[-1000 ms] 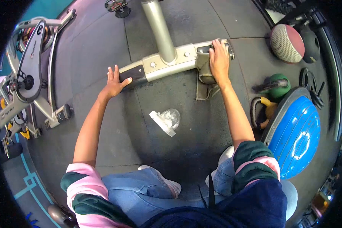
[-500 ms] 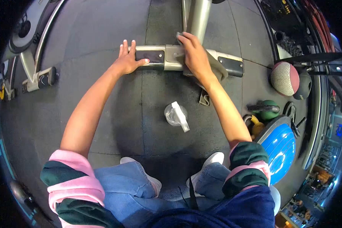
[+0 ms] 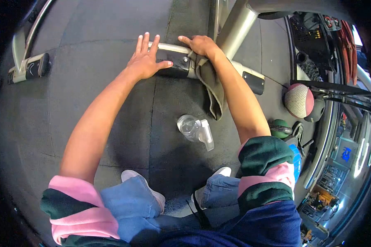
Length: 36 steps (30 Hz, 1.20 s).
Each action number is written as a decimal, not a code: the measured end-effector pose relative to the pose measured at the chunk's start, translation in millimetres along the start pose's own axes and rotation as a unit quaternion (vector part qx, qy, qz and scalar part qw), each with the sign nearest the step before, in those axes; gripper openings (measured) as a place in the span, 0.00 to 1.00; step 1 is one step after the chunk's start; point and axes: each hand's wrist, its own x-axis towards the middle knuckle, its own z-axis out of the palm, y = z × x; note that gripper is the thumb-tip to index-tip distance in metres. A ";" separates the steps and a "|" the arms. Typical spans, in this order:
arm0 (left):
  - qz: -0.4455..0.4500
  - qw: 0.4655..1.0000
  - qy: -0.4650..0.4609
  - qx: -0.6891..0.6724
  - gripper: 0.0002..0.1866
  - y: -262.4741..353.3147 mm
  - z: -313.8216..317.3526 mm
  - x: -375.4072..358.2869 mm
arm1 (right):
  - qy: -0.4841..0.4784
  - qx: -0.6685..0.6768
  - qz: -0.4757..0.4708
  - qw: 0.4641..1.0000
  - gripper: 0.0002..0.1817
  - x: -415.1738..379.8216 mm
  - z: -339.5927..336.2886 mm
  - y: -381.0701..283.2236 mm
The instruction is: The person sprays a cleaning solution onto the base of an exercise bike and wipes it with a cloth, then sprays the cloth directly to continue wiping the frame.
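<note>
Two bare hands work at a bar (image 3: 173, 59) across the upper middle of the frame, its ends covered in black. The left hand (image 3: 143, 62) is at its left end, fingers spread wide and nearly straight, thumb out over the black cover; it has hold of nothing. The right hand (image 3: 200, 45) lies over a cloth (image 3: 212, 84) on the bar, just left of the post (image 3: 237, 33). One digit sticks out leftward (whether the others grip the cloth or only press on it, I cannot tell, as they are mostly hidden). The cloth hangs off the bar's near side, toward the frame's centre.

Below it, a clear bottle (image 3: 189, 125) with a whitish top sits on the dark floor (image 3: 111, 136), apart from both hands. At the right are a pink and pale ball (image 3: 299, 100), a green kettlebell (image 3: 280, 128) and, partly behind a sleeve (image 3: 266, 171), something blue (image 3: 295, 162)
</note>
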 end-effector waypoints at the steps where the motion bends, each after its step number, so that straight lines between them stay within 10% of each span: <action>1: 0.006 1.000 0.007 -0.007 0.57 -0.2 -0.2 -0.9 | -0.025 0.011 0.025 0.999 0.44 0.6 -3.5 -1.8; 6: 0.010 1.000 0.016 0.003 0.57 -0.8 3.1 0.1 | 0.114 0.073 0.103 0.985 0.33 -38.8 -3.7 -28.0; 11: 0.021 0.999 0.031 -0.014 0.57 -4.8 6.7 1.3 | 0.403 0.125 -0.071 0.904 0.08 -58.5 39.4 -21.4; 14: 0.026 0.996 0.037 -0.083 0.53 -14.0 2.3 3.3 | 0.253 0.172 0.078 0.949 0.10 -53.5 16.7 -31.1; 16: -0.035 0.913 0.101 -0.394 0.47 -31.5 -4.7 12.1 | 0.261 0.201 0.058 0.942 0.10 -37.0 15.7 -37.2; 29: -0.234 0.895 0.190 -0.328 0.46 -99.9 -35.3 -9.5 | 0.099 0.009 -0.216 0.971 0.13 30.8 18.2 -148.6; 36: -0.205 0.909 0.187 -0.310 0.47 -90.0 -27.7 1.4 | 0.055 -0.238 -0.495 0.834 0.11 -25.2 42.6 -161.3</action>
